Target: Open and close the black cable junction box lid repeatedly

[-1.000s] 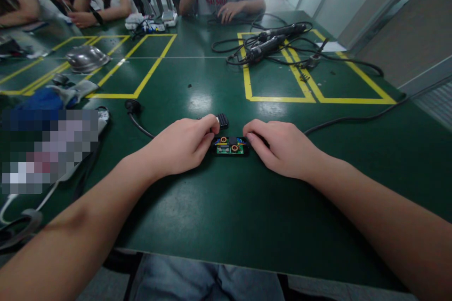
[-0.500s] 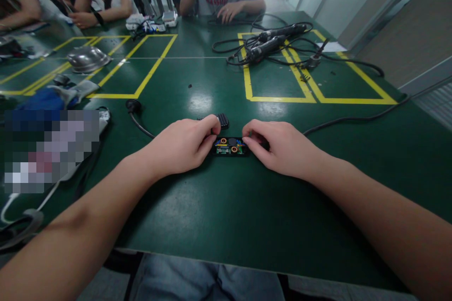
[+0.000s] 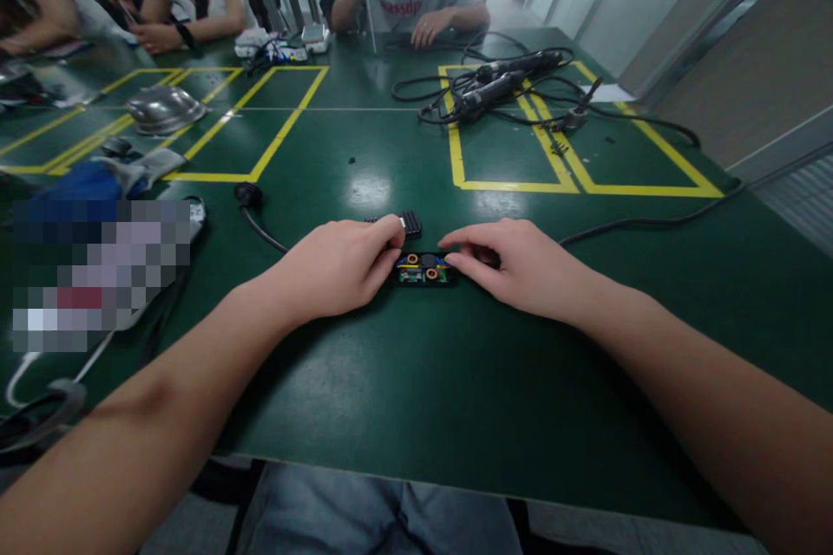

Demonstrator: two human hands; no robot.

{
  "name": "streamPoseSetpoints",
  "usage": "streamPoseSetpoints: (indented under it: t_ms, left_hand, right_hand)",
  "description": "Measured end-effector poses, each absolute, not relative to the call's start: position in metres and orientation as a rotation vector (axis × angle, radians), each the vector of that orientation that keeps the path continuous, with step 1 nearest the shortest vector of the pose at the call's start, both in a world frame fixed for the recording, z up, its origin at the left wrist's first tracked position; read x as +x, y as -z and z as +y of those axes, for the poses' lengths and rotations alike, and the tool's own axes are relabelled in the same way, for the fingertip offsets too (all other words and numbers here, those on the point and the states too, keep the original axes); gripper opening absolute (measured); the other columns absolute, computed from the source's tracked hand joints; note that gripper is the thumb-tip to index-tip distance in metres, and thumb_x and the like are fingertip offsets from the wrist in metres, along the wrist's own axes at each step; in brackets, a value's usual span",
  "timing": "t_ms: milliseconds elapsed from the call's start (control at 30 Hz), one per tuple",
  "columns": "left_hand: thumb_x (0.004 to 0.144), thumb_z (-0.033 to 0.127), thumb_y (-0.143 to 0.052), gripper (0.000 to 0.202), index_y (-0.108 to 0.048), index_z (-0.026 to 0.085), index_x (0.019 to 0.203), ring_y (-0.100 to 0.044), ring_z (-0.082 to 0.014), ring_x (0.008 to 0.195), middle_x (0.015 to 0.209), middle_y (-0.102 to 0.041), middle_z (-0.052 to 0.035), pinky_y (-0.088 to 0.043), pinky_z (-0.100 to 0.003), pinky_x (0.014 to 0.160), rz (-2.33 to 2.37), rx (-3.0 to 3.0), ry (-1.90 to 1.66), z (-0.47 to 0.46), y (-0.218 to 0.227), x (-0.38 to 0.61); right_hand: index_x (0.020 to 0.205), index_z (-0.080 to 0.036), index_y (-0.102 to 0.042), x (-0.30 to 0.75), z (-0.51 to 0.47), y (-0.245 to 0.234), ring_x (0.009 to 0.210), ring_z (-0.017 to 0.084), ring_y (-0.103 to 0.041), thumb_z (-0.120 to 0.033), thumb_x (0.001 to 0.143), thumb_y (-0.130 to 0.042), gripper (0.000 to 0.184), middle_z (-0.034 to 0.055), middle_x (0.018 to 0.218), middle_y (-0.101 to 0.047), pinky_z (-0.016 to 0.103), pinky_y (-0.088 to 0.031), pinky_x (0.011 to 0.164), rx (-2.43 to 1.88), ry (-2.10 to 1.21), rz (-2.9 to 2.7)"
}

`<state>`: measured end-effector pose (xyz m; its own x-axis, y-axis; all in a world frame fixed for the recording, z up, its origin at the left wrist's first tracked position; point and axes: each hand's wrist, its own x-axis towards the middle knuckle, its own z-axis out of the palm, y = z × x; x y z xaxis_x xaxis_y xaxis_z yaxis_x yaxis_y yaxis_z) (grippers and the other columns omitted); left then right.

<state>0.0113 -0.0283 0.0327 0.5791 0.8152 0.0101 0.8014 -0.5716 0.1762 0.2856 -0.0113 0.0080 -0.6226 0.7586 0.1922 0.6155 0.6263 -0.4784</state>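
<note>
In front of me on the green table lies a narrow black open housing, with a circuit board [image 3: 412, 275] showing two copper ring coils and coloured wires. My left hand [image 3: 355, 264] pinches the left end of this housing between thumb and index finger. At its right end is my right hand [image 3: 504, 264], thumb over the board's edge, index finger lifted apart from the thumb; the other fingers are curled and partly hidden. Just behind the housing, partly covered by my left fingers, sits a black ribbed piece [image 3: 411, 225].
A black cable with a plug [image 3: 247, 196] runs out left of my hands; another cable [image 3: 638, 224] runs right. Electric screwdrivers [image 3: 495, 91] with tangled cords lie at back right. A metal bowl [image 3: 166, 110] and blue cloth [image 3: 78, 191] are left. A person [image 3: 407, 0] sits opposite.
My right index finger has straightened and parted from the thumb, shifting slightly left. My left hand stays almost still. The person opposite now holds a thin rod downward.
</note>
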Motion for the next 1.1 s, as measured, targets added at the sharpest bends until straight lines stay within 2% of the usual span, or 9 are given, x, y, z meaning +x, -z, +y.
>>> streamPoseSetpoints:
  t_ms: [200, 333, 467, 533, 667, 800, 867, 967, 1100]
  left_hand:
    - [0.111, 0.027, -0.047, 0.021, -0.067, 0.022, 0.113, -0.066, -0.0224, 0.066, 0.082, -0.073, -0.0030, -0.040, -0.033, 0.065, 1.347, 2.613, -0.181, -0.028, -0.033, 0.012]
    - [0.110, 0.024, -0.045, 0.026, -0.069, 0.021, 0.121, -0.071, -0.0230, 0.071, 0.090, -0.078, -0.0046, -0.045, -0.033, 0.068, 1.322, 2.630, -0.190, -0.029, -0.031, 0.013]
    - [0.111, 0.025, -0.043, 0.028, -0.068, 0.021, 0.123, -0.080, -0.0297, 0.088, 0.108, -0.083, -0.0097, -0.053, -0.038, 0.073, 1.379, 2.715, -0.072, -0.031, -0.032, 0.016]
    - [0.111, 0.027, -0.043, 0.028, -0.068, 0.020, 0.122, -0.082, -0.0332, 0.092, 0.112, -0.084, -0.0118, -0.054, -0.040, 0.073, 1.443, 2.746, 0.014, -0.033, -0.034, 0.019]
    - [0.109, 0.023, -0.045, 0.028, -0.068, 0.020, 0.125, -0.081, -0.0343, 0.085, 0.113, -0.084, -0.0124, -0.052, -0.040, 0.065, 1.499, 2.801, 0.173, -0.038, -0.038, 0.026]
    - [0.107, 0.018, -0.047, 0.028, -0.070, 0.019, 0.122, -0.079, -0.0331, 0.083, 0.111, -0.083, -0.0109, -0.051, -0.040, 0.063, 1.441, 2.876, 0.212, -0.040, -0.037, 0.026]
    - [0.107, 0.018, -0.047, 0.027, -0.071, 0.019, 0.117, -0.078, -0.0330, 0.091, 0.110, -0.081, -0.0112, -0.055, -0.042, 0.068, 1.369, 2.929, 0.062, -0.038, -0.034, 0.022]
    - [0.106, 0.022, -0.052, 0.025, -0.074, 0.018, 0.117, -0.073, -0.0326, 0.105, 0.112, -0.078, -0.0126, -0.061, -0.045, 0.086, 1.268, 2.933, -0.352, -0.032, -0.028, 0.013]
    - [0.105, 0.028, -0.059, 0.027, -0.079, 0.017, 0.119, -0.070, -0.0324, 0.117, 0.126, -0.077, -0.0145, -0.059, -0.051, 0.107, 1.365, 2.725, -0.748, -0.021, -0.018, 0.004]
  right_hand:
    - [0.118, -0.023, -0.090, 0.286, -0.013, -0.008, 0.078, 0.022, -0.078, -0.032, 0.110, -0.064, 0.029, 0.0057, 0.095, -0.089, 0.035, -0.053, 0.074, -1.100, -0.529, -2.494]
    - [0.121, -0.022, -0.088, 0.284, -0.014, -0.005, 0.090, 0.025, -0.080, -0.029, 0.110, -0.062, 0.029, 0.0083, 0.106, -0.089, 0.037, -0.057, 0.082, -1.067, -0.520, -2.479]
    - [0.121, -0.024, -0.087, 0.283, -0.013, 0.001, 0.098, 0.030, -0.075, -0.030, 0.109, -0.063, 0.027, 0.0106, 0.107, -0.084, 0.045, -0.060, 0.091, -1.033, -0.454, -2.479]
    - [0.120, -0.025, -0.087, 0.284, -0.013, 0.006, 0.111, 0.033, -0.074, -0.032, 0.109, -0.065, 0.026, 0.0129, 0.117, -0.081, 0.050, -0.060, 0.099, -1.013, -0.416, -2.454]
    - [0.118, -0.026, -0.087, 0.286, -0.012, 0.012, 0.131, 0.038, -0.069, -0.034, 0.109, -0.067, 0.024, 0.0165, 0.141, -0.073, 0.061, -0.059, 0.110, -1.034, -0.383, -2.414]
    - [0.114, -0.026, -0.086, 0.285, -0.014, 0.015, 0.138, 0.040, -0.066, -0.033, 0.108, -0.067, 0.020, 0.0168, 0.149, -0.071, 0.065, -0.056, 0.114, -1.015, -0.328, -2.391]
    - [0.111, -0.024, -0.084, 0.283, -0.016, 0.015, 0.137, 0.040, -0.067, -0.029, 0.107, -0.066, 0.019, 0.0168, 0.146, -0.073, 0.064, -0.055, 0.115, -0.966, -0.255, -2.376]
    - [0.113, -0.023, -0.081, 0.280, -0.019, 0.014, 0.130, 0.039, -0.070, -0.022, 0.106, -0.062, 0.021, 0.0165, 0.139, -0.077, 0.063, -0.055, 0.112, -0.898, -0.159, -2.369]
    - [0.121, -0.021, -0.078, 0.278, -0.020, 0.012, 0.120, 0.037, -0.074, -0.019, 0.105, -0.059, 0.024, 0.0162, 0.130, -0.081, 0.059, -0.057, 0.103, -0.847, -0.135, -2.368]
